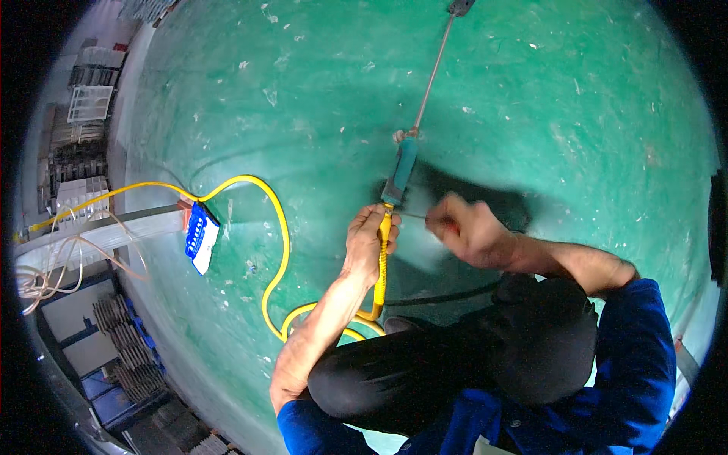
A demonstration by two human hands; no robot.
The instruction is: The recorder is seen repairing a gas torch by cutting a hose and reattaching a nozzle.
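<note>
My left hand (365, 241) is closed around the end of a yellow hose (285, 235), just where it joins the teal and grey handle (402, 168) of a spray lance. A long thin metal rod (434, 76) runs from that handle to a dark end piece (460, 7) at the top edge. My right hand (476, 233), smeared by motion, is closed on a screwdriver (413, 218). Only its thin shaft and a hint of red at the fingers show. The shaft points left at the hose joint; whether its tip touches is hidden.
The hose loops over the green floor (576, 136) and past my bent knees (542, 341). To the left, a blue and white packet (201, 236) lies beside a metal beam (114, 231). Pale cable (57, 265) hangs there. Racks with stacked parts (129, 349) line the left side.
</note>
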